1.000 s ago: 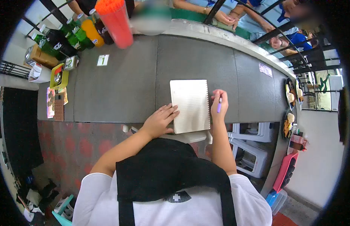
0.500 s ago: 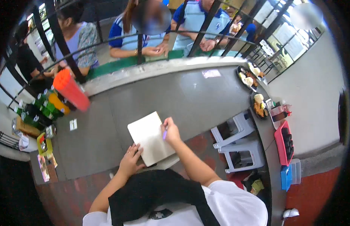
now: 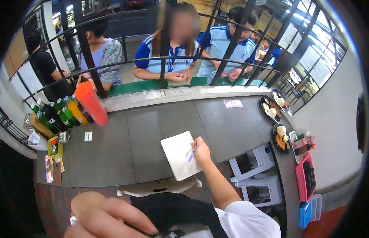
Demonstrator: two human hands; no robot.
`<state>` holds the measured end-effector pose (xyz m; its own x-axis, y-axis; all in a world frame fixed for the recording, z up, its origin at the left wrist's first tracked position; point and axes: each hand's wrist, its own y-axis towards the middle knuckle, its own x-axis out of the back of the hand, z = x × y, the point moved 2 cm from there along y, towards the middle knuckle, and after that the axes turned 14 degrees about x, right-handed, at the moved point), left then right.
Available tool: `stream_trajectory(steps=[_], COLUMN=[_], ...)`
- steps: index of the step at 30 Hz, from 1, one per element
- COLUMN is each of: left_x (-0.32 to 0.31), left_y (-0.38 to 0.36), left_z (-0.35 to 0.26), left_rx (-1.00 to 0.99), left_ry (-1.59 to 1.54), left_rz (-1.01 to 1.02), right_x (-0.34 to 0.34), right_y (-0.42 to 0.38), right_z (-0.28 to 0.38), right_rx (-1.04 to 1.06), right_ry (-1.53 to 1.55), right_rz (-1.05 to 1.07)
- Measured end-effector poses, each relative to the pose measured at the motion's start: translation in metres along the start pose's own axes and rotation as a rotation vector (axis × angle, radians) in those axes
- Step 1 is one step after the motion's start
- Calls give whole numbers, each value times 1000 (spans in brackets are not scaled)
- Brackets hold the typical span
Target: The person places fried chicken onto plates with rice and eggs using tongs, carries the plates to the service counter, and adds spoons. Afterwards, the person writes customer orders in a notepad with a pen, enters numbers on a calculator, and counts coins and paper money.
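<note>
A notebook (image 3: 177, 156) with blank-looking pages and a spiral edge lies open near the counter's front edge. My right hand (image 3: 202, 151) rests at its right side, fingers closed around a purple pen (image 3: 192, 155) that slants over the page. Large and slightly blurred, my left hand (image 3: 109, 216) is raised close to the camera at the lower left, away from the notebook. Its fingers are loosely stretched and show nothing in them; a ring sits on one.
Bottles (image 3: 59, 115) and a red stack of cups (image 3: 91, 104) line the counter's left end. Plates of food (image 3: 281, 137) and a pink tray (image 3: 305, 178) stand at the right. Stools (image 3: 258, 180) sit below. People stand behind the bars (image 3: 163, 59).
My left hand has left the notebook's lower left edge and come up near the camera. The view has tilted upward. My right hand still holds the pen at the notebook.
</note>
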<state>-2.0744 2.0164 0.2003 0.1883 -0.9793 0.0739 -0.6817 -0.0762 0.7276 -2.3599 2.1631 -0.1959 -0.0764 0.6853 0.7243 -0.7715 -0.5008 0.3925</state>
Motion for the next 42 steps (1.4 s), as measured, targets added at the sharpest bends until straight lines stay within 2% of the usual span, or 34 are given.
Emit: stream_trajectory(steps=[2, 6, 13, 19, 22, 24, 26, 28, 30, 33, 35, 36, 38, 40, 42], left_x=[-12, 7, 42, 149, 215, 253, 292, 329, 348, 358, 374, 391, 396, 384, 379], left_y=[-1, 2, -22, -43, -58, -93, -120, -132, -132, -133, -132, -127, -123, -119, -112], left_z=[-4, -26, -11, -16, -19, -25, -40, -70, -75, -77, -67, -53, -39, -37, -40], left_rx=[23, 271, -1, -413, -408, -455, -292, 95, 265, 204, 155, 122, 23, -72, -130], left_ry=[-45, -299, -483, -880, -942, -1067, -1160, -1209, -1395, -1860, -1754, -1493, -1196, -1051, -934], left_rz=[41, 199, 176, 288, 111, -74, 21, 399, 601, 537, 445, 384, 289, 258, 289], right_x=[-2, -3, -18, -55, -81, -100, -126, -141, -155, -163, -162, -162, -160, -166, -165], right_y=[-3, -5, -11, -16, -17, -16, -18, -17, -15, -22, -21, -23, -34, -44, -45], right_z=[-2, 5, 37, 102, 147, 177, 209, 241, 253, 260, 267, 270, 274, 279, 293], right_rx=[34, 16, 57, 71, -57, -27, -48, -59, -83, -141, -172, -196, -85, 27, 58], right_ry=[1, 39, 4, -6, 29, -34, -68, -78, -86, -124, -132, -129, -232, -281, -293], right_rz=[-28, -52, -49, -87, -31, -43, -38, -52, -60, -81, -112, -139, -218, -302, -287])
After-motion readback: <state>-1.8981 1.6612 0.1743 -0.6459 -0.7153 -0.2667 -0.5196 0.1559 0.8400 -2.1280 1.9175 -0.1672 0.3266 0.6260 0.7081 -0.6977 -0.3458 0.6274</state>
